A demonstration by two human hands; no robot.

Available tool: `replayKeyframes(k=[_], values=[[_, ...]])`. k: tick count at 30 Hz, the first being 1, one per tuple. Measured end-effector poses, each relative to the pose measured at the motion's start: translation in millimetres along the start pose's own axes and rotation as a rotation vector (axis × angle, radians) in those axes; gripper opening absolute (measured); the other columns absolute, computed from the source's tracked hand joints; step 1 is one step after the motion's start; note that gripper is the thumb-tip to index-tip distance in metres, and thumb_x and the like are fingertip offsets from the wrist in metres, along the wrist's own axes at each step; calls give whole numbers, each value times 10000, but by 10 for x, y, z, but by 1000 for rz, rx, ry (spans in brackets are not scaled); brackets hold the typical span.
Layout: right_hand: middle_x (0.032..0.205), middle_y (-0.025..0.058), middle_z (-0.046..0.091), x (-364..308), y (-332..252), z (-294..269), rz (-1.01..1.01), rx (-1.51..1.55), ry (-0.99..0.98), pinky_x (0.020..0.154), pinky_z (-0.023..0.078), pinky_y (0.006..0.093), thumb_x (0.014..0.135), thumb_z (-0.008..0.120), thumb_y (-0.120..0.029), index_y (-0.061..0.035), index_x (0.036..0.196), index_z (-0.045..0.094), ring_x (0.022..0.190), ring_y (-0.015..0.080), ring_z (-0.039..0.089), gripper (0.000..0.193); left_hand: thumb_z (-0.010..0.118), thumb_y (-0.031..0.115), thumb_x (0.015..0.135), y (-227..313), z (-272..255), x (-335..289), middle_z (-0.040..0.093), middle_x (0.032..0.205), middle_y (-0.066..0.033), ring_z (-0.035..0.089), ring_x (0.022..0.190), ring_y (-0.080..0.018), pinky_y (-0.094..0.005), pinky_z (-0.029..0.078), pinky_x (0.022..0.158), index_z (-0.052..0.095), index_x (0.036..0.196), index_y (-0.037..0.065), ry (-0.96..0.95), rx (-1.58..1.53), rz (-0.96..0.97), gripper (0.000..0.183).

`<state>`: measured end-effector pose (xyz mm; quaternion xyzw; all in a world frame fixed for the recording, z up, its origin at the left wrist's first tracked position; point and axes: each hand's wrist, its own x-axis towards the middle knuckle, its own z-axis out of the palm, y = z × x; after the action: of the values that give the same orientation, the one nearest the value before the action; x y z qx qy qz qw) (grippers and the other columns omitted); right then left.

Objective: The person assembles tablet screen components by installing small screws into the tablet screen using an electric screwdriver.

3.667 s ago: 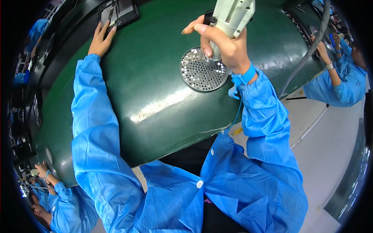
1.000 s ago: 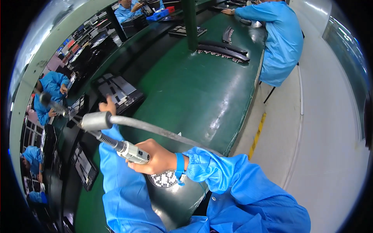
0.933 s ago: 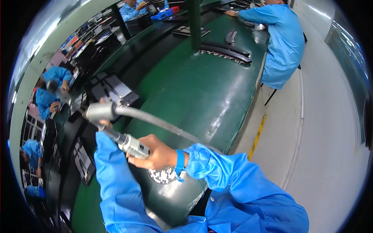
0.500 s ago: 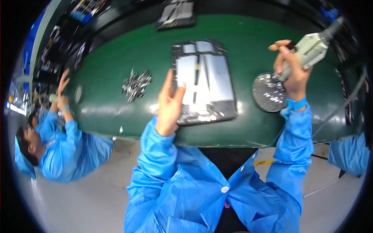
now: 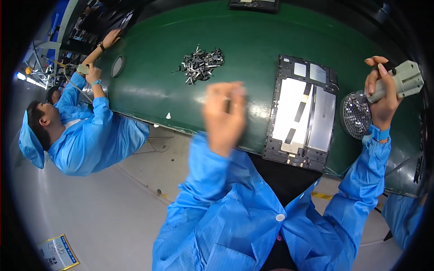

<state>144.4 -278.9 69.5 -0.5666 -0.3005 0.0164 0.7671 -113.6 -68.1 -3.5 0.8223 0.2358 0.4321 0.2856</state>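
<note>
My right hand point(image 5: 382, 92) grips a grey electric screwdriver point(image 5: 400, 81) held over a round perforated metal screw tray point(image 5: 356, 115) at the right. Left of that tray, a dark rectangular panel point(image 5: 302, 113) with silver plates and black strips lies flat on the green conveyor belt point(image 5: 149, 86). My left hand point(image 5: 224, 115) is blurred and lifted off the belt, just left of the panel; I cannot tell whether it holds anything. A heap of small metal parts point(image 5: 201, 64) lies farther left on the belt.
A co-worker in blue point(image 5: 86, 135) sits at the left with both hands at the belt edge, beside a small round dish point(image 5: 118, 66). Another dark panel point(image 5: 253, 4) lies at the far side. A yellow-edged sign point(image 5: 56, 253) lies on the grey floor.
My left hand has come off the panel and moved left, now blurred. My head has swung from the far left back over the panel. My right hand keeps the screwdriver above the tray.
</note>
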Motion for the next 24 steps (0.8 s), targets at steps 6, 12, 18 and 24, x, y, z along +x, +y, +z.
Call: replayKeyframes(k=[6,12,18,24], values=[[905,221,678,17,77,51,34,13,-30,489,363,242,930,571,-96,140,1123,593,500,93,469,305,825,279,819,-1638,-1197,920,706,985,-92,664,813,-207,-346,541,756,751,1028,72,-65,407,-181,304],[877,159,666,29,184,-292,60,-30,-78,484,344,227,966,541,-128,110,1185,585,510,70,456,327,794,276,826,-1848,-1016,1044,674,1006,-52,636,981,-247,-393,429,874,775,967,127,-207,434,4,206],[978,187,651,45,237,-361,18,-127,-121,478,358,217,980,513,-143,107,1203,578,514,70,469,341,707,138,895,-1766,-1095,927,608,1013,-88,577,981,-274,-422,421,825,702,937,95,11,693,230,60],[973,184,652,20,277,-348,1,-147,-136,477,363,216,985,505,-157,103,1207,580,512,69,464,350,541,128,1041,-1370,-1032,1018,642,908,-146,645,774,-266,-369,521,682,585,1099,55,157,294,-205,103]])
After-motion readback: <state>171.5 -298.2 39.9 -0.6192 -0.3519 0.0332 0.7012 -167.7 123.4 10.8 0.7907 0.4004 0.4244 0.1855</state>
